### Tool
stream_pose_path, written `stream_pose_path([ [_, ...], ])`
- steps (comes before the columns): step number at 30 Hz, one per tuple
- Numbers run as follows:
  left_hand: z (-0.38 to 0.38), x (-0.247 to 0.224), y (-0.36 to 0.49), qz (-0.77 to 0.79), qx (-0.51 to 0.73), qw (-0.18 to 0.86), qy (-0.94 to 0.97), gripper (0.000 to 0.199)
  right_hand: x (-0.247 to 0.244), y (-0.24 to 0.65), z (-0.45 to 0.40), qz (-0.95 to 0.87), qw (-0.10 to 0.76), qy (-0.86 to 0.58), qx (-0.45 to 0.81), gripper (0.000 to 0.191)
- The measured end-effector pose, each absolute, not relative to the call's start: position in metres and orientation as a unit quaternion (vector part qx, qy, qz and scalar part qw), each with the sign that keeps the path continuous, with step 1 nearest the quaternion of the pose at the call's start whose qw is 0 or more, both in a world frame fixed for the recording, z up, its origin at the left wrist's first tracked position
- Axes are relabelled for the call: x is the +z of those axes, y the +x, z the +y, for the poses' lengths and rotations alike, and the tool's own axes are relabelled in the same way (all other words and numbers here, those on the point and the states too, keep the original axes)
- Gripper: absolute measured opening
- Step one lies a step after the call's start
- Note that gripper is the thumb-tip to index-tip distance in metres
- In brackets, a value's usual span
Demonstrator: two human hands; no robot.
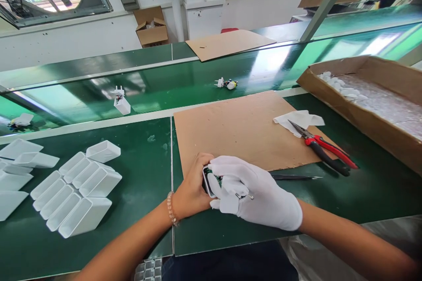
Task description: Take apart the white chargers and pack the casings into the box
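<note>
Just in front of me, my bare left hand [194, 184] is closed round a white plastic casing [207, 182] with a dark opening. My right hand [263, 189], in a white glove, grips a white plug piece [230, 202] with two metal pins, held up against the casing. A bit of green circuit board [218, 180] shows between the two parts. Fingers and glove hide most of where they meet. Beyond the hands lies a brown cardboard sheet [227, 127]. Black tweezers [293, 177] lie beside the right hand.
Red-and-black pliers [325, 149] rest on a white cloth [290, 118] and the cardboard. White casings [95, 215] stand grouped on the left. A carton [365, 109] with white parts is at the right. Plug assemblies [121, 103] sit on the green belt [171, 88] ahead.
</note>
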State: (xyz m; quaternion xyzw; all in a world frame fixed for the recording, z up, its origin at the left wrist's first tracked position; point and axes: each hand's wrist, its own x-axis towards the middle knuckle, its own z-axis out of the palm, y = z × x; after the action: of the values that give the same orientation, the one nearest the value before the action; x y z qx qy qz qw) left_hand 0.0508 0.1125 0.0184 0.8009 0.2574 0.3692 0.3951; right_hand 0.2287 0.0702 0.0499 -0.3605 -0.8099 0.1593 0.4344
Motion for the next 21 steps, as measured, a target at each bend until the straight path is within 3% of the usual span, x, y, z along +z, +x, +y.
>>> stream_pose_path([
  [17, 0.114, 0.016, 0.050, 0.235, 0.386, 0.315, 0.834, 0.053, 0.058, 0.231, 0.073, -0.847, 0.412, -0.310, 0.127, 0.046],
  [21, 0.113, 0.015, 0.048, 0.221, 0.397, 0.288, 0.843, 0.054, 0.063, 0.232, 0.077, -0.867, 0.409, -0.244, 0.150, 0.033],
])
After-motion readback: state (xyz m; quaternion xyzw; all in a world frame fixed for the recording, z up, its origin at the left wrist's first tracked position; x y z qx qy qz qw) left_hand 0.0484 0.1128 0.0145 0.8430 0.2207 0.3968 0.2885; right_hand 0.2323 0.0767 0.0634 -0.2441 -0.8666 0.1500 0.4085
